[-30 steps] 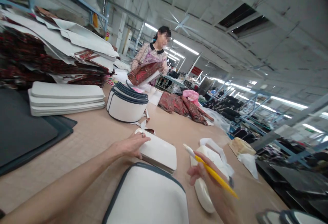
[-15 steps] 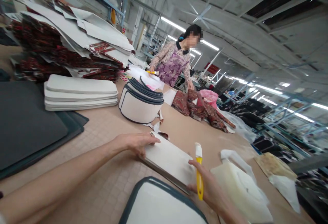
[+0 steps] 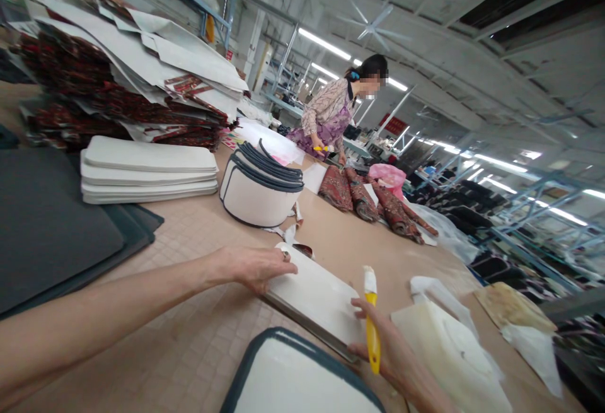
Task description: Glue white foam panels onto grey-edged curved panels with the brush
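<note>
My left hand (image 3: 258,268) lies on the near left edge of a flat white panel (image 3: 317,293) on the tan table (image 3: 189,337), fingers curled over its rim, a ring on one finger. My right hand (image 3: 385,350) grips a yellow-handled brush (image 3: 372,325) with white bristles pointing up, and its fingers also touch the panel's right corner. A white panel with dark piping (image 3: 293,375) sits just in front of me.
A stack of white pads (image 3: 146,170), dark foam sheets (image 3: 51,224), a pile of piped white pieces (image 3: 259,192) and patterned red fabric (image 3: 373,198) lie on the table. A white glue container (image 3: 449,350) stands at right. A co-worker (image 3: 333,116) bends over the far end.
My right hand came in from the right with the brush and now rests at the panel's corner. The co-worker put down the fabric, turned and leaned over the table. The camera shifted.
</note>
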The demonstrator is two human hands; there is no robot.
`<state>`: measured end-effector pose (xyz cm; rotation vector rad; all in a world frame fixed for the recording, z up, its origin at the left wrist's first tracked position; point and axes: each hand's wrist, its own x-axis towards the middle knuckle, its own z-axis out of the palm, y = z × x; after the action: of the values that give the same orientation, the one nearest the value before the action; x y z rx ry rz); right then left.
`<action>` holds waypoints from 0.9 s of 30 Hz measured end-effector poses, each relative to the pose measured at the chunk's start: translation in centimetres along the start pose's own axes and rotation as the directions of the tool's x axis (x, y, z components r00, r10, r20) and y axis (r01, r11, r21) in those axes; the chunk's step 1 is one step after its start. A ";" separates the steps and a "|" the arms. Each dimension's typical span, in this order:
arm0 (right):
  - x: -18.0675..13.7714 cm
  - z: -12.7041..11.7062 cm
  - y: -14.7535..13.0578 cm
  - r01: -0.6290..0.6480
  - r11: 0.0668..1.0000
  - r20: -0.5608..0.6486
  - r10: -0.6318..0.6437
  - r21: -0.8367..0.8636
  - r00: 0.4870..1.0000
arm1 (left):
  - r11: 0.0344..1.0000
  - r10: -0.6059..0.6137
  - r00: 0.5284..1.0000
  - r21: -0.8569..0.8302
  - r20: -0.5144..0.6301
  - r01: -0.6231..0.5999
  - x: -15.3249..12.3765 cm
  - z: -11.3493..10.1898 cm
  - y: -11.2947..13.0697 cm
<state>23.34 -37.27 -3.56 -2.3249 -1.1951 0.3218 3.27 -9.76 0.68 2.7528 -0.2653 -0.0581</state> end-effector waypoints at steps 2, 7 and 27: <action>-0.1 0.3 0.1 0.001 0.999 -0.049 0.001 0.043 0.999 | 1.000 0.016 1.000 0.008 -0.011 -0.016 0.0 0.1 0.1; 0.0 -0.2 -0.1 -0.003 0.997 -0.016 0.004 0.081 1.000 | 0.999 0.034 0.999 -0.001 -0.043 -0.034 0.1 0.5 -0.3; 1.7 -1.6 -1.3 0.090 0.991 -0.266 -0.061 0.097 0.962 | 0.825 -0.238 0.924 -0.564 -0.299 0.030 1.5 2.5 -5.1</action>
<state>24.13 -35.74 -1.44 -2.1431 -1.1034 0.0469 5.42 -6.35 -3.56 2.1408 0.0516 0.2874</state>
